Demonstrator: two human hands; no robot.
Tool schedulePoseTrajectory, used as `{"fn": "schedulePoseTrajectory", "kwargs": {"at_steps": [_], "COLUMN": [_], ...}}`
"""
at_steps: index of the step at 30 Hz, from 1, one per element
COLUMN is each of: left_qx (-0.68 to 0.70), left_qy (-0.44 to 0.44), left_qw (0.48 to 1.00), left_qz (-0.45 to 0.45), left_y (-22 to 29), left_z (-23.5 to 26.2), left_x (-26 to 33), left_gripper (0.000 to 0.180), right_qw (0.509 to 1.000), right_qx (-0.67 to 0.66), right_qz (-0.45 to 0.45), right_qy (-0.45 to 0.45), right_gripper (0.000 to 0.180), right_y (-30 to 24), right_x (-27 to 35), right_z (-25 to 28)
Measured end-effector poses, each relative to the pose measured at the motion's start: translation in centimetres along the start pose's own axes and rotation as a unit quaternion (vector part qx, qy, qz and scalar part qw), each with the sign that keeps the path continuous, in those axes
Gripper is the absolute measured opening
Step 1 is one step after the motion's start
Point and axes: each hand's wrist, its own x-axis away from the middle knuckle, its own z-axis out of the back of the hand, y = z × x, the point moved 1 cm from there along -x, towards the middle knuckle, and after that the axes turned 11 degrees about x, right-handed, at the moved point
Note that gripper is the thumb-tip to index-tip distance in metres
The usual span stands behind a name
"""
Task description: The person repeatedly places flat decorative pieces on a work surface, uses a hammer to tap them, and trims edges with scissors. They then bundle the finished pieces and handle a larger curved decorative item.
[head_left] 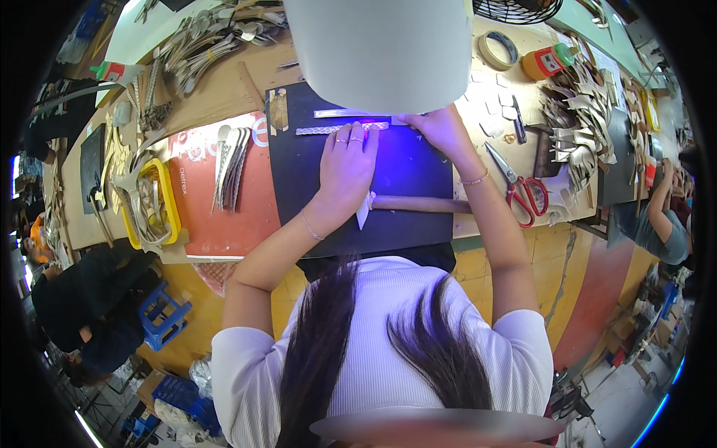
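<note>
**Carefully now: both hands pinning a woven strip on the black mat**

Our left hand (346, 166) lies flat and spread, fingers extended, with the fingertips pressing the narrow silver-grey woven strip (340, 128) against the black rectangular cutting mat (299, 187). Our right hand (441, 128) rests at the strip's right end; its fingers look curled down onto that end, though whether they pinch it or merely press we cannot tell. The strip lies crosswise near the far edge of the mat, just below a second pale flat strip (347, 113).

Between our forearms, a wooden-handled tool (418, 203) lies on the mat, its pale end just beside our left wrist. Red-handled scissors (519, 187) sit open on the wooden table (216, 93), near our right forearm.

As we judge it, the main risk is the strip skewing if one hand presses harder than the other. A drawn-back wrist could also knock the wooden-handled tool, and the scissors' blades point toward our right arm.
</note>
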Motion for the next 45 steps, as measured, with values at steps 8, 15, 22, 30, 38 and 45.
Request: {"fn": "schedulePoseTrajectory", "kwargs": {"at_steps": [8, 15, 22, 30, 38, 45], "left_qx": [0.02, 0.017, 0.004, -0.007, 0.015, 0.03], "left_qy": [-0.001, 0.0, -0.019, -0.01, -0.024, -0.034], "left_qw": [1.0, 1.0, 1.0, 1.0, 1.0, 0.999], "left_qz": [0.015, 0.007, 0.001, 0.002, -0.012, 0.018], "left_y": [0.8, 0.9, 1.0, 1.0, 0.9, 0.9], "left_z": [0.0, 0.3, 0.5, 0.5, 0.3, -0.1], "left_x": [0.1, 0.0, -0.1, -0.2, -0.1, 0.1], "left_gripper": [0.05, 0.044, 0.047, 0.036, 0.049, 0.048], "right_qw": [0.99, 0.984, 0.986, 0.983, 0.974, 0.964], "right_qx": [0.119, 0.125, 0.103, 0.126, 0.15, 0.185], "right_qz": [0.059, 0.117, 0.116, 0.131, 0.169, 0.189], "right_qy": [-0.057, -0.042, -0.061, -0.034, 0.005, 0.011], "right_gripper": [0.022, 0.035, 0.034, 0.03, 0.021, 0.018], "right_y": [-1.5, -1.5, -1.6, -0.3, 1.6, 2.2], "right_x": [-1.1, -1.7, -1.7, -1.9, -2.3, -2.2], "right_z": [0.2, 0.3, 0.3, -0.5, -1.8, -2.3]}}
